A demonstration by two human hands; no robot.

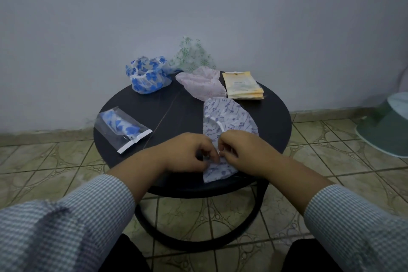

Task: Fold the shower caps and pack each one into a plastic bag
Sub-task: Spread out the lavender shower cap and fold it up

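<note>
Both checked sleeves reached in from the bottom edge, and the 2 hands met at the near edge of the round black tabletop. The left hand had its fingers curled, its grip closed on the near part of the white shower cap with purple music notes; the right hand pinched the same cap just beside it, fingertips almost touching those of the left. A folded corner of that cap stuck out below the hands, while the rest spread away from them toward the middle of the tabletop. To the left lay a clear plastic bag already holding 1 folded blue-flowered cap, its white strip end nearest the person. Farther back sat a pink cap, and right of it a stack of yellowish bags. At the far left edge rested a blue-flowered cap, with a green-patterned cap behind against the wall.
</note>
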